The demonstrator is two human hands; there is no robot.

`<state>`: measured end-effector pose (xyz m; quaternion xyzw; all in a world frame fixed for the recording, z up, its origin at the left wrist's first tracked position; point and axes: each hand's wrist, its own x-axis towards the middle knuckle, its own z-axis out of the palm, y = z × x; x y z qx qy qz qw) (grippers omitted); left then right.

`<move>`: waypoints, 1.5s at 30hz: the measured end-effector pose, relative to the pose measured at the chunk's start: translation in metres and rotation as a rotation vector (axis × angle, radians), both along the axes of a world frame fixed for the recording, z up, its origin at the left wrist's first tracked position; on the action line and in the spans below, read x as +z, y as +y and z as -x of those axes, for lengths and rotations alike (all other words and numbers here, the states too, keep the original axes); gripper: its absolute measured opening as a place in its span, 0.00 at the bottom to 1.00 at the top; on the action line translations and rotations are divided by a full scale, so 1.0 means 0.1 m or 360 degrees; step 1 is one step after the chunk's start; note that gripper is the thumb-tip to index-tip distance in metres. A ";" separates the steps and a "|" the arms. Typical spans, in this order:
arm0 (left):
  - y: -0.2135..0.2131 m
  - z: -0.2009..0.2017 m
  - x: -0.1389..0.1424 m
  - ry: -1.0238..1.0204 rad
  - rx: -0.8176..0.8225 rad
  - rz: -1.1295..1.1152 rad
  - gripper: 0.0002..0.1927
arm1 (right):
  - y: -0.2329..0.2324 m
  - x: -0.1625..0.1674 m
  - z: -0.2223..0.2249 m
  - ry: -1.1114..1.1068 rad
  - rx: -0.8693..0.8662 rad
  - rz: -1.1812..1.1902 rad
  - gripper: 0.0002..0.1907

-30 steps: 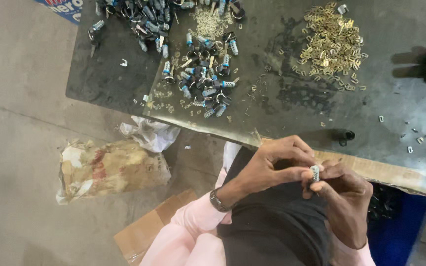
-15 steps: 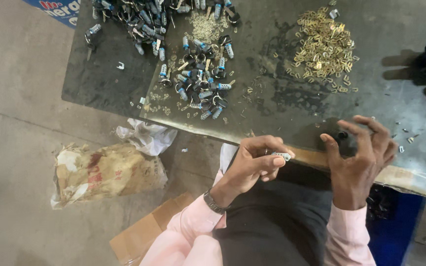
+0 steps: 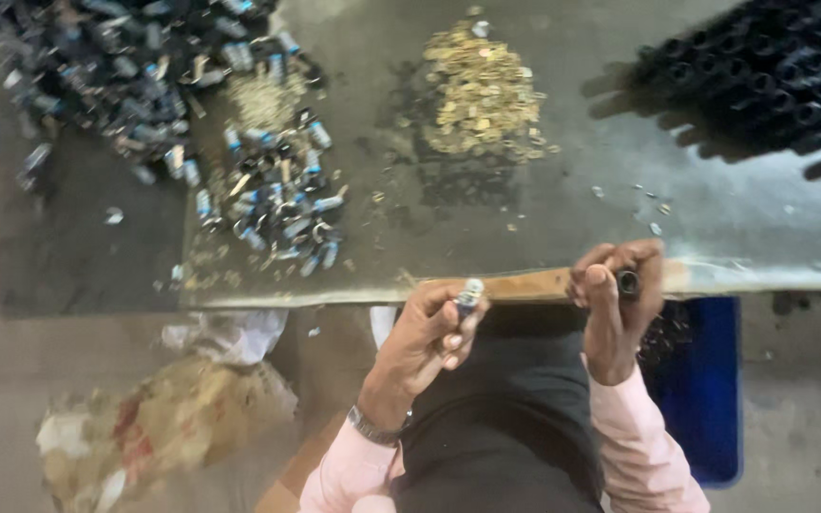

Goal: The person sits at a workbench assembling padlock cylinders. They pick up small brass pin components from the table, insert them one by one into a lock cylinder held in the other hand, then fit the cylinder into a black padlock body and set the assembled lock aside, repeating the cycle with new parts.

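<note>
Pinching a small cylindrical part with a pale, shiny tip, my left hand sits low at the centre of the frame, fingers curled tight around it just under the table's near edge. To its right, my right hand is closed around a short dark tube, its round open end facing up; the two hands are apart. I see both wrists in pink sleeves, with a metal watch on the left.

Above them runs the worn grey table, dull and scuffed. At upper centre lies a loose heap of small brass-coloured bits. In the upper left a blurred scatter of bluish-silver cylinders spreads out. Stacked black tubes fill the upper right. A crumpled bag lies on the floor at lower left, and a blue bin stands lower right.
</note>
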<state>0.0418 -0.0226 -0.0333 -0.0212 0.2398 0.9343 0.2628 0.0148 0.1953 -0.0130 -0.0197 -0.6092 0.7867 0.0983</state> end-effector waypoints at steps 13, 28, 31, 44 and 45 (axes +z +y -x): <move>0.14 -0.16 -0.28 -0.0063 0.0065 0.0198 0.18 | 0.17 0.12 -0.11 -0.0018 0.0672 0.0129 0.17; 0.24 -0.25 -0.30 -0.0055 0.0053 0.0476 0.15 | 0.21 -0.21 -0.28 0.0067 0.0276 0.0624 0.22; 0.24 -0.26 -0.31 -0.0040 0.0083 0.0493 0.15 | 0.18 -0.18 -0.24 0.0025 0.0239 0.0525 0.22; 0.22 -0.31 -0.08 0.0097 0.0163 0.0847 0.10 | 0.05 -0.17 -0.30 -0.0100 0.0280 0.0747 0.15; 0.23 -0.30 -0.06 0.0112 0.0161 0.0853 0.10 | 0.04 -0.17 -0.31 -0.0134 0.0284 0.0758 0.14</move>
